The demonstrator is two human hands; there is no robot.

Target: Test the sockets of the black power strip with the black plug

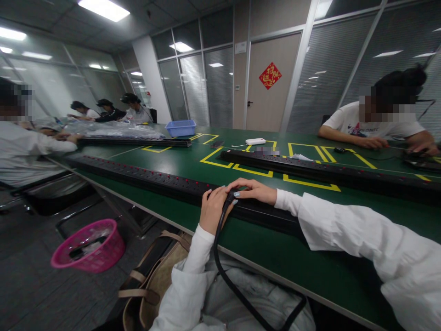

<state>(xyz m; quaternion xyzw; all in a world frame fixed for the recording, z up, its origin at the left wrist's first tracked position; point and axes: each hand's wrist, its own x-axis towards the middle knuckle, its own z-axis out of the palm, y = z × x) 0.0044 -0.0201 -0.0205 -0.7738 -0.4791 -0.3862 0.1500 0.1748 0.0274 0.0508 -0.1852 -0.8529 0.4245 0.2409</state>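
Observation:
A long black power strip (138, 174), dotted with a row of red parts, lies slantwise along the near side of the table. My left hand (214, 210) is wrapped over the strip, its fingers curled on the top face. Beside it, my right hand (253, 189) reaches in from the right, with its fingers closed round the end of a black power cord (217, 250) at the strip. The cord runs down past my left wrist into my lap. Its plug end is mostly hidden by my fingers.
A second power strip (320, 172) lies across the table beyond my hands. Farther back are a white device (255, 141), a blue basket (180, 128) and plastic wrapping (117, 130). Yellow tape marks the green tabletop. A pink basket (115, 248) stands on the floor. Several people sit around.

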